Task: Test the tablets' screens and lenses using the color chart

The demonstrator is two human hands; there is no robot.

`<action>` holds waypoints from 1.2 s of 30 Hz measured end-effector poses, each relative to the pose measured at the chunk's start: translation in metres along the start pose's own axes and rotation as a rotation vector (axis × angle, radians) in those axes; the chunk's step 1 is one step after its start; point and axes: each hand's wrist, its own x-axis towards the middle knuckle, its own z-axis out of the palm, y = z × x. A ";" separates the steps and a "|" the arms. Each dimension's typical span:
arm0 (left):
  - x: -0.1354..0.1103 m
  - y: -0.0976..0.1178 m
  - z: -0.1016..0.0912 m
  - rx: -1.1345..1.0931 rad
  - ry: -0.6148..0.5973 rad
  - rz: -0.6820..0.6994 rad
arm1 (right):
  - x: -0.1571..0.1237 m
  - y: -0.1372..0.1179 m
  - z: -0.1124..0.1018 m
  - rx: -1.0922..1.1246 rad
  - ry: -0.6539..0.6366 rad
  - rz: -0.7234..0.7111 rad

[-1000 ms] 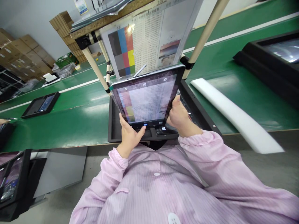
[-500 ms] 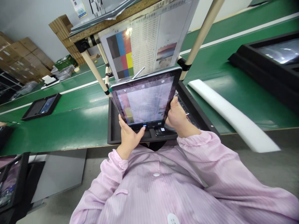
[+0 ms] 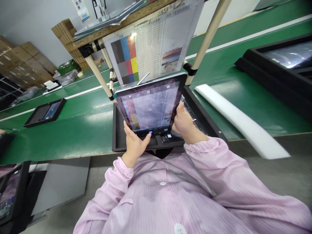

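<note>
I hold a dark tablet [image 3: 151, 105] upright in front of me, its lit screen showing a camera image of the colour test chart [image 3: 148, 48] that hangs behind it. My left hand [image 3: 134, 144] grips the tablet's lower left edge, thumb resting by the blue button at the bottom of the screen. My right hand [image 3: 185, 122] is closed on the right edge. Below the tablet a black tray [image 3: 119, 136] lies on the green belt [image 3: 73, 130], with a small dark device [image 3: 172, 137] in it.
A white foam strip [image 3: 241, 122] lies on the belt to my right. Black trays with screens sit at the far right [image 3: 280, 61], at the left [image 3: 45, 112] and low at my left [image 3: 12, 191]. Pipe-frame legs [image 3: 206, 39] hold the chart shelf. Cardboard boxes [image 3: 21, 61] are stacked at the back left.
The tablet has sunk slightly lower and nearer the tray, both hands keeping the same grip. The view has shifted a little.
</note>
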 end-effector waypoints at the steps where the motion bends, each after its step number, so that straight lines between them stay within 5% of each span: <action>1: 0.000 0.000 0.000 -0.002 -0.002 -0.010 | 0.000 0.000 0.000 0.010 -0.001 0.007; 12: 0.000 -0.001 -0.004 -0.084 -0.029 -0.058 | -0.002 -0.005 0.004 -0.068 -0.004 -0.003; 15: 0.009 -0.007 -0.019 -0.287 -0.042 -0.075 | -0.009 -0.018 0.013 -0.081 -0.009 0.050; 19: 0.029 -0.010 -0.039 -0.720 0.110 -0.267 | -0.024 -0.040 0.029 -0.091 -0.162 0.122; 27: 0.037 -0.008 -0.047 -1.050 0.136 -0.455 | -0.023 -0.077 0.047 -0.509 -0.435 -0.445; 36: 0.032 0.000 -0.049 -1.162 0.200 -0.590 | -0.011 -0.068 0.033 -0.855 -0.407 -0.553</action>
